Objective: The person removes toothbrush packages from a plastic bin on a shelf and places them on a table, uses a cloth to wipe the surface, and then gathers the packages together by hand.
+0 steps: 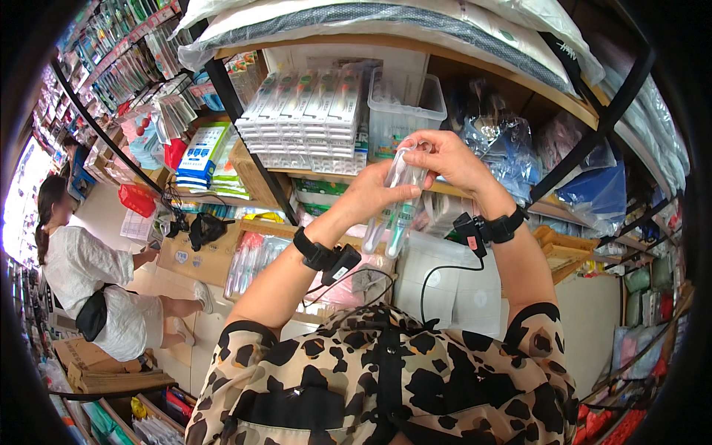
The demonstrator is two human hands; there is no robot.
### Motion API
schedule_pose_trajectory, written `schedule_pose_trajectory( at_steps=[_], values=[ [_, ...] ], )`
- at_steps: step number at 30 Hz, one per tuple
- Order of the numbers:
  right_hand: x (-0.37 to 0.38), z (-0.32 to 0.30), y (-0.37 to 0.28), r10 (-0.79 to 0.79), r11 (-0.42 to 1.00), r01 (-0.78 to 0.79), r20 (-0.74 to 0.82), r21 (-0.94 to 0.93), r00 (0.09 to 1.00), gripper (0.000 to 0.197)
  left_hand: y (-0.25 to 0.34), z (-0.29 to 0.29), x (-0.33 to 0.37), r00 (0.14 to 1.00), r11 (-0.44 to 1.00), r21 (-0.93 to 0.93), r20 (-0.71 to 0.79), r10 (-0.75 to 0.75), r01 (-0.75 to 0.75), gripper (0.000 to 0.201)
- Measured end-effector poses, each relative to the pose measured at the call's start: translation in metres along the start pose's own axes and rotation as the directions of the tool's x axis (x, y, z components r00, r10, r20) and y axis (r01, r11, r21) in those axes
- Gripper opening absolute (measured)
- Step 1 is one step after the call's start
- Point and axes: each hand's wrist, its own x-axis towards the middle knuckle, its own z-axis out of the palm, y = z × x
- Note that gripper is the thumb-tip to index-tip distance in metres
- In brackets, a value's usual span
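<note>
Work is found in hand and, in the inspector's judgement, partway through. The left hand (pixel 378 189) grips the middle of a clear package of toothbrushes (pixel 401 219), thumb laid across its front; the right hand (pixel 449 159) pinches its upper end between thumb and fingers. The package is thus suspended between both hands, lower end pointing downward toward the wearer; whether it is one pack or two overlapping ones cannot be told, nor whether its upper end is sealed. Ahead and to the left of the hands, a stack of boxed toothbrushes (pixel 315 111) stands in layered rows on the shelf (pixel 315 175); that portion appears done. Directly ahead, beside the stack, is a clear plastic bin (pixel 406 111), its contents not discernible. Below and left of the left hand, further packaged brushes (pixel 252 263) lie in a carton, apparently unhandled at this moment. Outstanding, as judged: the held package is not yet released or set down, and handling at its upper end seems unfinished. How many packs remain cannot be established.
</note>
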Motion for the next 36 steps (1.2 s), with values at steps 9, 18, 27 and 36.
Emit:
schedule_pose_trajectory(
  at_steps=[9, 18, 27, 36],
  values=[
    [-0.004, -0.031, -0.009, -0.023, 1.0, 0.018, -0.203, -0.026, 0.979, 0.021, -0.026, -0.01, -0.009, 0.959, 0.965, -0.117, 0.188, -0.211, 0.236, 0.037],
    [0.005, -0.065, -0.011, -0.054, 0.996, 0.072, -0.281, 0.054, 0.958, 0.024, -0.033, -0.021, 0.018, 0.995, 0.995, -0.04, 0.001, -0.096, 0.096, 0.038],
    [0.023, -0.119, -0.001, -0.103, 0.947, 0.244, -0.522, 0.21, 0.847, 0.019, -0.041, -0.052, 0.066, 0.968, 0.998, 0.016, -0.245, -0.058, 0.064, 0.048],
    [0.039, -0.097, 0.02, -0.265, 0.903, 0.428, -0.721, 0.048, 0.64, 0.024, -0.053, -0.061, 0.102, 0.9, 0.946, 0.302, -0.435, 0.028, 0.117, 0.064]
  ],
)
